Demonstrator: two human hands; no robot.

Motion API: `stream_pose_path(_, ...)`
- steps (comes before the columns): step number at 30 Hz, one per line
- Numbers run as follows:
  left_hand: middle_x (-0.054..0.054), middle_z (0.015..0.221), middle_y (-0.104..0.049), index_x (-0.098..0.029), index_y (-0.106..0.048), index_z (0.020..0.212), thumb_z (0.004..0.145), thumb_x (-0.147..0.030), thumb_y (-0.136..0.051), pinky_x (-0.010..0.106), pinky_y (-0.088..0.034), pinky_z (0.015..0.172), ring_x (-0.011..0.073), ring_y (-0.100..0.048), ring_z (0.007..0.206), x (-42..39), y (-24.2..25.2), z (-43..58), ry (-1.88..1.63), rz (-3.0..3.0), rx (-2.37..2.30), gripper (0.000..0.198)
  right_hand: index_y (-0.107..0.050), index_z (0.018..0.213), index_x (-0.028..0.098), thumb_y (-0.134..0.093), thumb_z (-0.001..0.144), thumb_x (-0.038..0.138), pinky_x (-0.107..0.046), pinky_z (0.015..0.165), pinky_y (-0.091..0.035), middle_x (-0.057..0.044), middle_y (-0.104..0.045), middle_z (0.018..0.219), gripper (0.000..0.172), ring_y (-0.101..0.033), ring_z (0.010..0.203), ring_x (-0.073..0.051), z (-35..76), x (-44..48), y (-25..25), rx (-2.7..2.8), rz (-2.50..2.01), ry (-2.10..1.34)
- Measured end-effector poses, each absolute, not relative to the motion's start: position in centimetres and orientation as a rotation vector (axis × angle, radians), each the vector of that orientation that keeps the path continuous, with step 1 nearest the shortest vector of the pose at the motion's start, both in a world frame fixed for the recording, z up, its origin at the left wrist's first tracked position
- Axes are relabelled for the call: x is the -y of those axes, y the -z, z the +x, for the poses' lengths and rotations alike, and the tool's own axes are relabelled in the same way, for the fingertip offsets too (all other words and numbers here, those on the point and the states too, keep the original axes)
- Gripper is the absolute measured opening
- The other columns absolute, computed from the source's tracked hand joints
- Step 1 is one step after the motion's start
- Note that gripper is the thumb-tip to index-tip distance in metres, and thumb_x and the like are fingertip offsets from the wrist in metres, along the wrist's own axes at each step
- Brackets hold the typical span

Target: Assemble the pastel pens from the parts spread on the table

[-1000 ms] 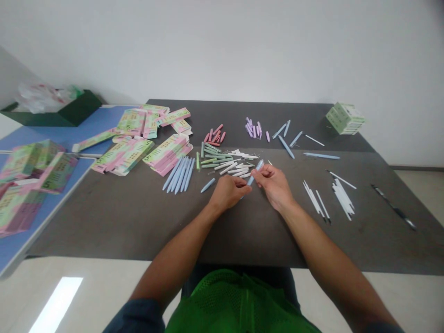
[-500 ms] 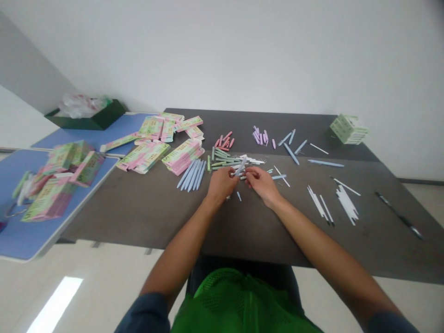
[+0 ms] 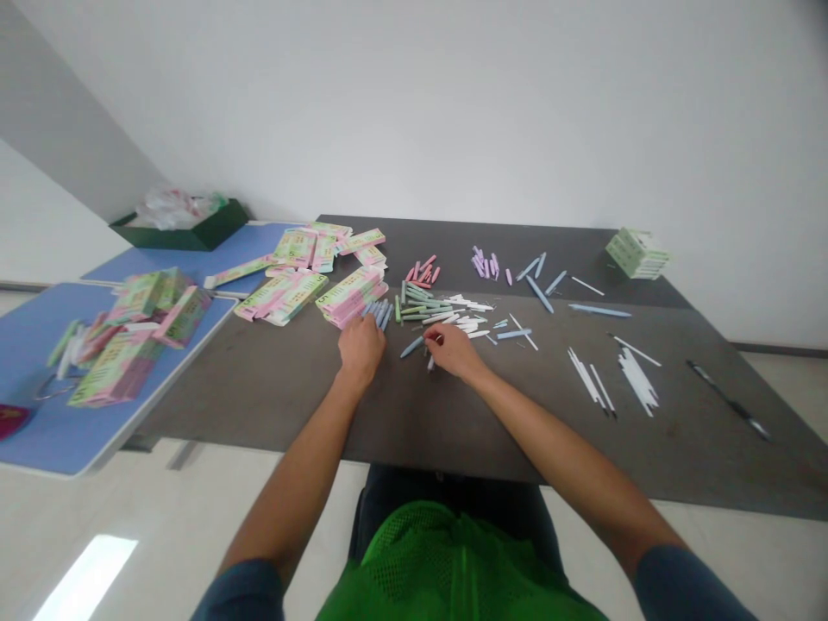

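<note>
My left hand (image 3: 361, 349) is at the row of pale blue pen barrels (image 3: 385, 314), fingers curled closed over their near ends. The hand hides part of the row, and its fingertips are on a barrel there. My right hand (image 3: 451, 348) is closed in a pinch beside the white pen parts (image 3: 471, 323). What lies in that pinch is too small to make out. Just below its fingertips shows a small greyish piece (image 3: 431, 363). Between the hands a blue-grey barrel (image 3: 411, 347) lies on the dark table, near the green barrels (image 3: 423, 302).
Pink-green pen boxes (image 3: 353, 293) stand at the left. Behind are red (image 3: 423, 272) and purple pieces (image 3: 486, 264). Rightward lie blue pens (image 3: 600, 310), white refills (image 3: 638, 379), a black pen (image 3: 728, 399) and a green-white box (image 3: 637, 254). A blue table (image 3: 58, 440) adjoins at left.
My left hand has moved left, away from my right hand, to the blue barrel row. My right hand has shifted slightly left and down. A blue-grey barrel now shows between the hands.
</note>
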State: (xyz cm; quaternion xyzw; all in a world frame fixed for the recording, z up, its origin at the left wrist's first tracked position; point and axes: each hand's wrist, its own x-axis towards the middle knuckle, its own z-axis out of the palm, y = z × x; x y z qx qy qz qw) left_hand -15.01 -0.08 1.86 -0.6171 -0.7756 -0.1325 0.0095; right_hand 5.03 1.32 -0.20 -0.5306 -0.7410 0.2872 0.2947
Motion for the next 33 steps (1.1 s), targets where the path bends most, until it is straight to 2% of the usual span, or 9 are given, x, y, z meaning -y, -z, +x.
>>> stream_pose_path(6,0.021,0.11,-0.068,-0.013,-0.069,0.105,0.092,-0.019,-0.045,0.038,-0.048,0.088,0.0319,-0.063,0.108,-0.1,-2.0,-14.4,0.443,-1.91,2.399,0.028,-0.072,0.086,0.02,-0.059,0.082,0.016,-0.03,0.075,-0.047,-0.004,-0.072,0.082,0.014,-0.062,0.076,-0.018,6.5,-1.1,0.7,1.913,-1.459,-0.761)
stream_pose_path(11,0.018,0.108,-0.07,-0.015,-0.072,0.101,0.092,-0.022,-0.046,0.036,-0.048,0.089,0.0298,-0.064,0.106,-0.1,-2.8,-12.6,0.458,-2.009,2.357,0.028,-0.073,0.085,0.019,-0.058,0.081,0.017,-0.029,0.072,-0.046,-0.003,-0.073,0.082,0.016,-0.062,0.075,-0.018,8.5,-1.3,0.4,1.848,-1.461,-0.774)
stream_pose_path(20,0.014,0.09,-0.076,-0.018,-0.076,0.086,0.083,-0.027,-0.057,0.033,-0.049,0.075,0.0278,-0.07,0.087,-1.5,-3.8,-7.7,0.371,-2.381,2.34,0.021,-0.07,0.08,0.02,-0.058,0.081,0.016,-0.03,0.071,-0.045,-0.003,-0.072,0.08,0.013,-0.062,0.074,-0.019,12.2,-1.7,0.5,1.811,-1.506,-0.715)
stream_pose_path(27,0.016,0.101,-0.075,-0.017,-0.073,0.098,0.081,-0.026,-0.058,0.033,-0.051,0.08,0.0279,-0.071,0.096,-2.4,-2.6,-5.1,0.149,-2.449,2.347,0.024,-0.071,0.081,0.02,-0.059,0.08,0.015,-0.029,0.071,-0.044,-0.003,-0.071,0.079,0.013,-0.062,0.074,-0.019,14.5,-1.9,0.7,1.789,-1.509,-0.719)
stream_pose_path(33,0.015,0.105,-0.075,-0.02,-0.07,0.106,0.08,-0.02,-0.054,0.037,-0.052,0.083,0.0305,-0.071,0.099,-2.9,-2.2,-4.3,0.12,-2.439,2.323,0.03,-0.07,0.081,0.019,-0.058,0.083,0.013,-0.029,0.071,-0.043,-0.005,-0.069,0.08,0.013,-0.061,0.075,-0.019,14.7,-2.0,1.3,1.854,-1.472,-0.67)
